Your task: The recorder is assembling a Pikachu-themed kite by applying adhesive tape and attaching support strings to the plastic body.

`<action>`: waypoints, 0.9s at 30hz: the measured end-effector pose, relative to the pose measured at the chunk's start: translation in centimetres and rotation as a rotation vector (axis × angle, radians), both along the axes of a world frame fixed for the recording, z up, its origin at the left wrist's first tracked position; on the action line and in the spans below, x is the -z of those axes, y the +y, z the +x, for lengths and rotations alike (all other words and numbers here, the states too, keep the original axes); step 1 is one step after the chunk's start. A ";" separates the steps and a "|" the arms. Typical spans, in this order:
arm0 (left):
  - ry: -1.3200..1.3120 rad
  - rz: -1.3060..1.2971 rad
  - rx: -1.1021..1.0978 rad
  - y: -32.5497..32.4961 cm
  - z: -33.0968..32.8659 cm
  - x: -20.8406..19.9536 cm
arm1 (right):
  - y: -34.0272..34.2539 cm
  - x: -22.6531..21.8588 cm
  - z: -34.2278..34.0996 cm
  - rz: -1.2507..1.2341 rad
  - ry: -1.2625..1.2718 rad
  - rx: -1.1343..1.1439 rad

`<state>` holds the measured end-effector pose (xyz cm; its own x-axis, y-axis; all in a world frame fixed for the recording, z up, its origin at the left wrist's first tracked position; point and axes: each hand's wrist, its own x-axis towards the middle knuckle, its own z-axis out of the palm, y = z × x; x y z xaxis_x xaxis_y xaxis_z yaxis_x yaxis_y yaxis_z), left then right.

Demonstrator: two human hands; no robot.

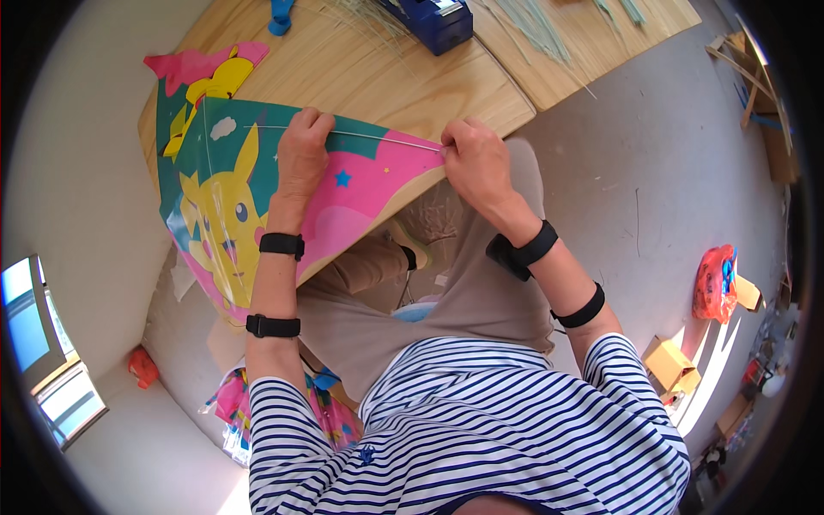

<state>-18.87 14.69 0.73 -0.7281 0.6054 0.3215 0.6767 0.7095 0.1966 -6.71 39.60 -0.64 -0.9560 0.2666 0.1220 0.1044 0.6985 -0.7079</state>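
A kite (343, 206) of thin sheet, green and pink with a yellow cartoon character, lies partly on the wooden table and hangs over its edge towards my lap. Along its upper edge runs a thin white rod (386, 140). My left hand (303, 159) is closed on the rod midway, its knuckles upward. At the kite's right-hand tip, my right hand (475, 165) pinches the corner where the rod ends; the fingertips are hidden. Another brightly coloured pink, green and yellow sheet (226, 79) lies beyond the kite's left part.
On the wooden table (386, 81) are a dark blue tape dispenser (438, 24), a blue tape roll (281, 17) and bundles of thin pale rods (541, 30). Colourful sheets (330, 416) lie low at my left. Cardboard boxes (671, 364) and a red bag (714, 283) stand on the floor at right.
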 end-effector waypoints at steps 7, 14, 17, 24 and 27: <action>0.014 0.019 0.005 -0.1 0.2 0.1 | -0.2 0.1 0.0 -0.001 -0.044 0.017; 0.009 0.020 0.002 -0.2 0.2 0.2 | -0.2 0.3 -0.1 0.005 -0.062 0.032; 0.007 0.018 0.003 -0.2 0.2 0.2 | -0.2 0.2 -0.2 0.000 -0.068 0.037; 0.012 0.022 0.001 -0.3 0.1 0.3 | -0.1 0.3 -0.1 -0.019 -0.072 0.033; 0.017 0.029 0.004 -0.3 0.0 0.4 | 0.0 0.1 -0.1 -0.019 -0.077 0.028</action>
